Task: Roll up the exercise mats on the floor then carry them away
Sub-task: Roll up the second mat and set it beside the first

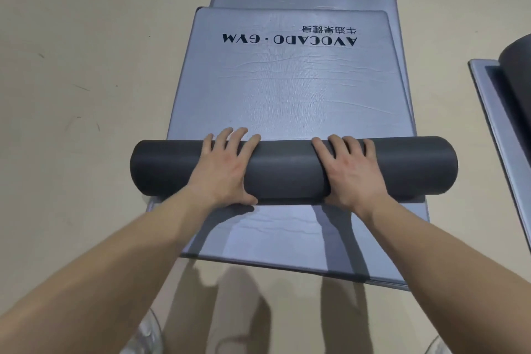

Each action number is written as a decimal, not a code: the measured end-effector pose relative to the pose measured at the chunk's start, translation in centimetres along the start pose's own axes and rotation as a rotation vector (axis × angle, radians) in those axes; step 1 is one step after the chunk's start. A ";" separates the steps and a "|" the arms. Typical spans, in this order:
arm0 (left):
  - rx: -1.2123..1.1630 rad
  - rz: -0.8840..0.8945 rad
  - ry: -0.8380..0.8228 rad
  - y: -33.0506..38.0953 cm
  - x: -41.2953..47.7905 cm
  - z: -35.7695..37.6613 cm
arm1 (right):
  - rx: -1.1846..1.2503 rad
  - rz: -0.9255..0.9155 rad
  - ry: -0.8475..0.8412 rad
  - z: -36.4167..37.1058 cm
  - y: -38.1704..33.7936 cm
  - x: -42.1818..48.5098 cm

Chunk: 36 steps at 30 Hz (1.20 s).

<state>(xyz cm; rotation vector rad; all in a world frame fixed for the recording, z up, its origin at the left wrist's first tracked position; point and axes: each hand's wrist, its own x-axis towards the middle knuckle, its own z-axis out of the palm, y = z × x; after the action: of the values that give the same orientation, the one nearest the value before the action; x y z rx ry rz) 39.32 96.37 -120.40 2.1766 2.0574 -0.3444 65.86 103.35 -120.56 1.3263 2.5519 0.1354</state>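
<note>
Both forearms reach forward, roughly parallel. The left hand (227,171) and the right hand (352,174) lie on the dark roll (287,172) of the partly rolled mat (287,89). Their fingers are spread and draped over its top and their thumbs sit against its near side; whether the thumbs tuck underneath is hard to tell. The hands press with flat palms rather than clasp. The roll lies crosswise on a lower mat (287,241), close to that mat's near edge, on the floor (86,95). The unrolled part stretches toward the lower mat's far edge.
</note>
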 end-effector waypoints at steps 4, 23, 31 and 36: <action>0.048 -0.007 0.005 1.9 -1.9 0.3 | -0.011 -0.042 -0.116 -1.6 -0.1 0.0; -0.060 0.010 -0.130 2.5 -7.5 -0.9 | 0.317 -0.078 -0.465 -4.0 0.3 -3.5; -0.217 0.070 -0.213 -0.2 -0.8 -3.3 | 0.108 0.018 0.025 -0.6 -0.5 -5.6; 0.096 0.086 0.136 0.0 -3.4 0.5 | 0.123 -0.079 -0.233 -3.6 2.1 0.0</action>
<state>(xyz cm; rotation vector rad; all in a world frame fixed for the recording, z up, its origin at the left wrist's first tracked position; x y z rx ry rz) 39.16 92.95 -120.06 2.3987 2.0462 -0.2999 66.52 104.70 -116.68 1.2012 2.4414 -0.1839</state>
